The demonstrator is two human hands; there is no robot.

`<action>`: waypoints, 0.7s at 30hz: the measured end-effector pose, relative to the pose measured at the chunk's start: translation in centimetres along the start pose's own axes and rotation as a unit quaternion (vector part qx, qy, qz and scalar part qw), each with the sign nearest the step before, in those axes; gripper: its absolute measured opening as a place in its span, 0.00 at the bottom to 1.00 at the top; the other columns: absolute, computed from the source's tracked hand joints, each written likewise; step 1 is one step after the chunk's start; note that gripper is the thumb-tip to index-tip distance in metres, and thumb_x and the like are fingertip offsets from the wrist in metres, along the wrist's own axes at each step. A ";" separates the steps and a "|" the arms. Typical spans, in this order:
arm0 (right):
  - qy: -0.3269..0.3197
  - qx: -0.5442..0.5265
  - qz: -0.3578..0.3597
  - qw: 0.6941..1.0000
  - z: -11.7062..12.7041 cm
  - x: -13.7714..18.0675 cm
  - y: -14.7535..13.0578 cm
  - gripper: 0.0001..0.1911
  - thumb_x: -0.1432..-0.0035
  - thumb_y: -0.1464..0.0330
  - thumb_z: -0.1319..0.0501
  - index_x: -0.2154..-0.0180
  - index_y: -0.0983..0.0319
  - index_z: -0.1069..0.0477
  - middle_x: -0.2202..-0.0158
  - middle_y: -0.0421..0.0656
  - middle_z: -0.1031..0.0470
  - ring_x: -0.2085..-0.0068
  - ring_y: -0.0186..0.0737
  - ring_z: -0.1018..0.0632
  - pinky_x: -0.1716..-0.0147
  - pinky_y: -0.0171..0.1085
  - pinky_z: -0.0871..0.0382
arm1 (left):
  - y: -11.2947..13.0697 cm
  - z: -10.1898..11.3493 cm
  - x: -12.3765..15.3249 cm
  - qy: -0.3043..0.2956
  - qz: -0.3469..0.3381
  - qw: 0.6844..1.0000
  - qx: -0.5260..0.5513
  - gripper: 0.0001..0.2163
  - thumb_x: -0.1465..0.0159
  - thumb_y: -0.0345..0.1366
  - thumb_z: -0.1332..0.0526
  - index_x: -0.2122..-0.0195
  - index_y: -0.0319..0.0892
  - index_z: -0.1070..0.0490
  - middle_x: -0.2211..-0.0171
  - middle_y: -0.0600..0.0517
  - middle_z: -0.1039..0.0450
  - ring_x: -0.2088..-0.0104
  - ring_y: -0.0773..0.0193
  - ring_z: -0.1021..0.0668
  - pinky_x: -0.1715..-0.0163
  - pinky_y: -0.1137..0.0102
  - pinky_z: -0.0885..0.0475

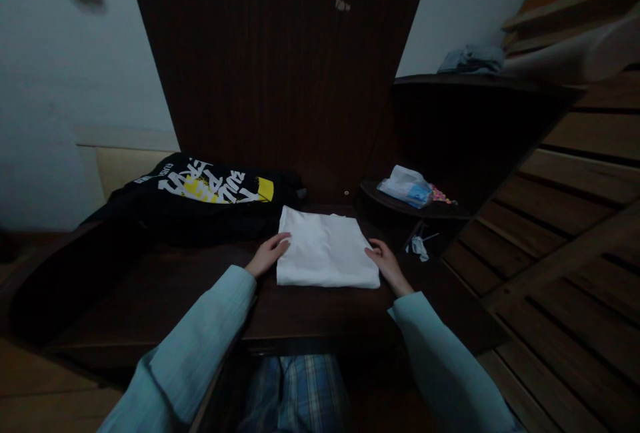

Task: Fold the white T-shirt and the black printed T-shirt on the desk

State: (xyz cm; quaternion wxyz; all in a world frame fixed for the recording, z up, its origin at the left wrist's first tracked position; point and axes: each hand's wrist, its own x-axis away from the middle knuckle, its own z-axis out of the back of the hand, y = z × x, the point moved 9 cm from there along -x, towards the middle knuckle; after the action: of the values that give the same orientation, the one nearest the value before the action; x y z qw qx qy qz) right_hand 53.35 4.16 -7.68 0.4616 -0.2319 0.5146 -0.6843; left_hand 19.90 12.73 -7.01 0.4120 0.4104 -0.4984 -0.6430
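Note:
A white piece of clothing (327, 249), folded into a flat, roughly rectangular bundle, lies on the dark wooden desk (200, 293). My left hand (270, 253) holds its left edge, with thumb and fingers closed at the border. On the opposite side, my right hand (387, 263) grips the right edge in the same way. Fabric hides some of the fingertips. The kind of garment cannot be made out from its folds.
A black garment with white and yellow lettering (215, 183) is spread at the back left. On a corner shelf (400, 206) at right sits a plastic tissue pack (407, 186). Folded bluish cloth (470, 59) rests on the upper shelf. Wooden slats (565, 239) flank the right side.

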 end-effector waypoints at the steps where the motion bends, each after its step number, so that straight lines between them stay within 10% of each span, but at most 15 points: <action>1: -0.012 -0.017 0.010 1.000 -0.1 0.4 -0.3 0.23 0.61 0.57 0.41 0.62 0.62 0.32 0.79 0.37 0.33 0.75 0.37 0.29 0.74 0.35 0.37 | 0.3 -0.2 0.4 -0.017 -0.001 1.000 -0.011 0.21 0.50 0.47 0.39 0.59 0.38 0.28 0.55 0.45 0.29 0.53 0.55 0.29 0.52 0.66 0.37; 14: 0.018 0.080 0.044 0.996 0.7 1.7 -2.9 0.16 0.61 0.61 0.42 0.69 0.64 0.29 0.77 0.41 0.31 0.75 0.38 0.29 0.72 0.38 0.34 | 1.7 -0.3 1.5 0.020 -0.060 0.977 -0.206 0.14 0.45 0.37 0.45 0.60 0.37 0.29 0.70 0.49 0.27 0.69 0.62 0.27 0.65 0.69 0.33; 18: 0.095 0.196 0.164 0.962 1.3 4.3 -7.8 0.18 0.54 0.62 0.44 0.62 0.65 0.30 0.66 0.48 0.29 0.65 0.44 0.28 0.61 0.44 0.34 | 2.6 -0.6 2.0 0.029 -0.107 0.946 -0.305 0.13 0.44 0.34 0.45 0.60 0.38 0.28 0.72 0.51 0.31 0.71 0.64 0.28 0.68 0.71 0.34; 21: -0.019 0.222 0.260 0.940 -2.9 7.3 -11.5 0.21 0.49 0.59 0.45 0.56 0.64 0.33 0.56 0.51 0.30 0.55 0.45 0.29 0.54 0.44 0.36 | 2.6 -0.9 2.1 0.025 -0.105 0.939 -0.327 0.12 0.44 0.33 0.45 0.60 0.40 0.28 0.72 0.51 0.31 0.72 0.65 0.28 0.68 0.71 0.34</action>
State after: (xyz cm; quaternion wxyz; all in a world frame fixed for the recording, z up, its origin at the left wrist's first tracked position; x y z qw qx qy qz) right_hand 43.15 -0.22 0.66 0.6726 0.0054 0.3829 -0.6332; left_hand 20.38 10.05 -4.87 0.4660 0.3184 -0.2044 -0.7998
